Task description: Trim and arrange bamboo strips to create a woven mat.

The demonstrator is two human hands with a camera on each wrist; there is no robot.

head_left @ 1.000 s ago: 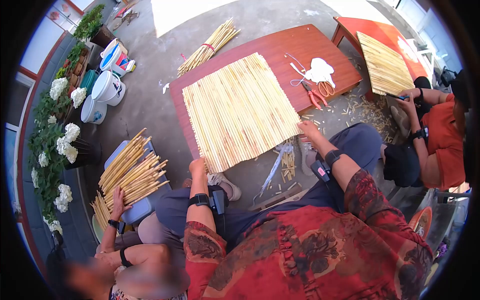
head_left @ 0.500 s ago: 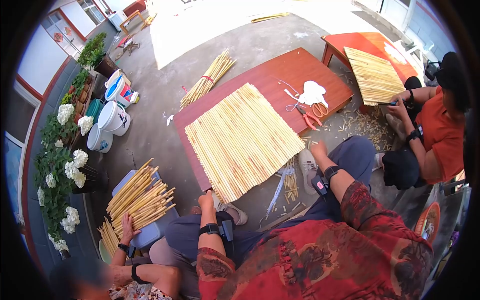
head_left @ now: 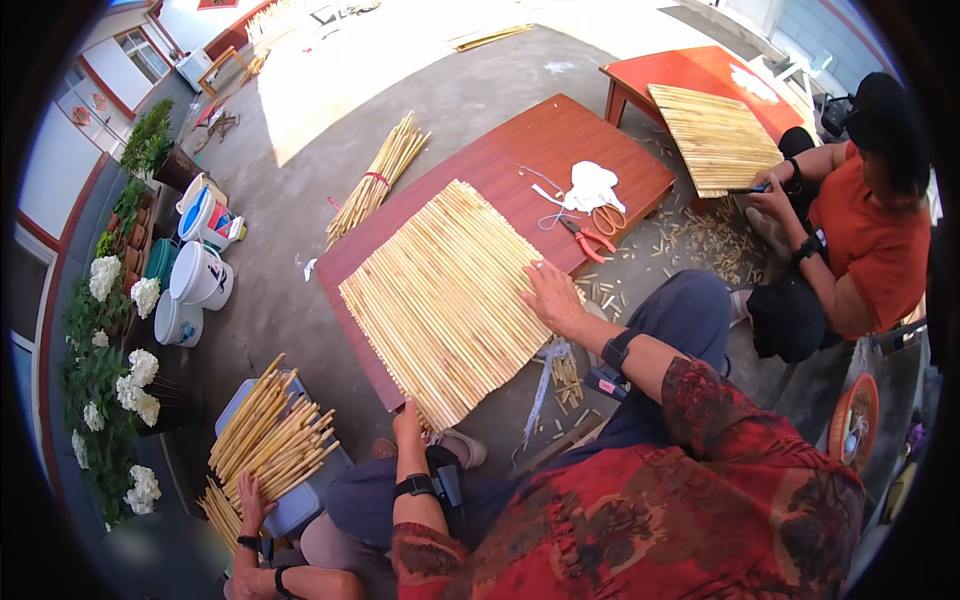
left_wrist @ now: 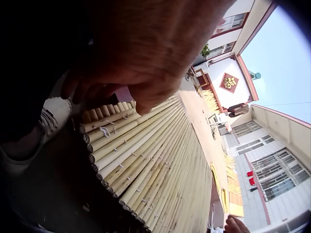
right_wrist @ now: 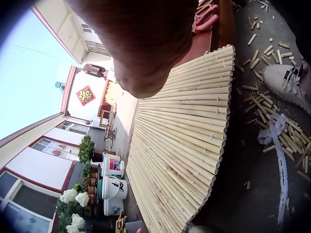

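A mat of tied pale stalks point(head_left: 440, 295) lies on a low red-brown table point(head_left: 520, 140), its near edge hanging over the table's side. At the mat's near corner my left hand point(head_left: 405, 420) sits; in the left wrist view its curled fingers point(left_wrist: 97, 92) grip the end stalks of the mat point(left_wrist: 155, 160). Further right, my right hand point(head_left: 550, 295) rests flat on the mat's right edge with the fingers spread. The right wrist view shows only the palm point(right_wrist: 146, 48) above the mat point(right_wrist: 184, 136).
Red pliers point(head_left: 588, 238), scissors point(head_left: 607, 218) and a white cloth point(head_left: 590, 185) lie on the table's far end. A tied stalk bundle point(head_left: 375, 180) lies on the ground. A person in orange point(head_left: 865, 230) works another mat point(head_left: 710, 135). Another person's hand point(head_left: 245, 495) holds loose stalks point(head_left: 270, 440). Buckets point(head_left: 195, 275) stand left.
My right hand has moved from beyond the mat's right corner up onto the mat and now lies flat on it. My left hand stays at the near corner.
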